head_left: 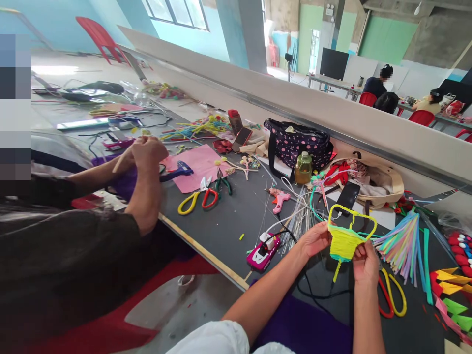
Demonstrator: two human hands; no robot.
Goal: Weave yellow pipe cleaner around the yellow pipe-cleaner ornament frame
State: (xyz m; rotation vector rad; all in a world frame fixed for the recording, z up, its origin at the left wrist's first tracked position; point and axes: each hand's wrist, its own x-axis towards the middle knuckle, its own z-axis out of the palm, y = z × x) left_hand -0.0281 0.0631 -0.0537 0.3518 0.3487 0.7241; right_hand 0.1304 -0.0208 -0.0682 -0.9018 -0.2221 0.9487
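Between my two hands is a yellow pipe-cleaner basket shape (345, 242) with green trim, an open loop on top and a twisted stem below. My left hand (315, 239) pinches its upper left corner. On the other side, the fingers of my right hand (366, 263) grip the right edge. Scissors with red and yellow handles (397, 295) lie just right of my right wrist. A fan of pastel pipe cleaners (403, 243) spreads out beyond them. Thin wires (300, 221) and a black phone (348, 195) lie behind the basket shape.
A magenta power strip (263, 253) and a pink glue gun (279, 199) sit left of my forearm. Farther back stand a green bottle (303, 168) and a dotted bag (300, 142). At left a co-worker's hands (147, 150) are near pink paper (202, 164) and other scissors (199, 195).
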